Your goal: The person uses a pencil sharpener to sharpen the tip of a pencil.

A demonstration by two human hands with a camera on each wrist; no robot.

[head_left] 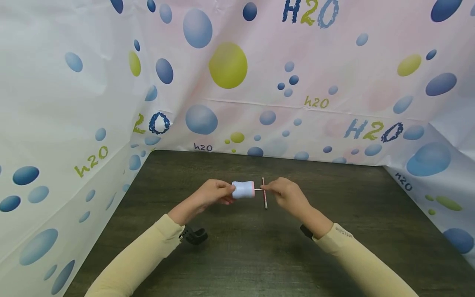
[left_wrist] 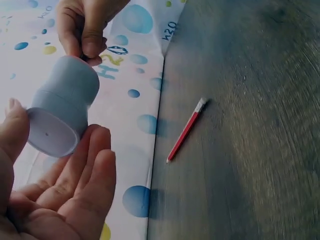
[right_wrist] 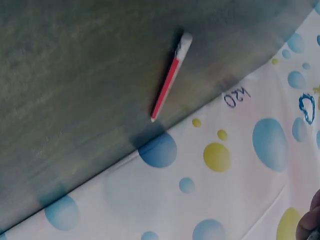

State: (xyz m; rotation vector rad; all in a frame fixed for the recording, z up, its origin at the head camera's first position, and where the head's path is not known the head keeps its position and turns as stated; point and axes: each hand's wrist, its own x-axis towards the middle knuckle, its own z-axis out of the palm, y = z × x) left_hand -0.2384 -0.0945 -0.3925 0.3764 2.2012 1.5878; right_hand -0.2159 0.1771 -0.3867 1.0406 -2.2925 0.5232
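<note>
My left hand (head_left: 213,193) holds a pale blue, waisted cylinder (head_left: 243,189) by its left end, between thumb and fingers. A pink rim (head_left: 253,189) edges its other end. From that end a thin shaft (head_left: 258,189) reaches to my right hand (head_left: 289,196), which pinches it; what the shaft belongs to is hidden by the fingers. In the left wrist view the cylinder's flat base (left_wrist: 52,132) shows a small dark dot. A red and white pencil (left_wrist: 186,130) lies on the table beneath, apart from both hands. Only a few right fingertips (right_wrist: 307,222) show in the right wrist view.
The dark wooden table (head_left: 237,255) runs back to a white sheet (head_left: 297,49) printed with blue and green bubbles, which also rises along both sides. Dark straps (head_left: 194,236) sit at both wrists, below the cream sleeves.
</note>
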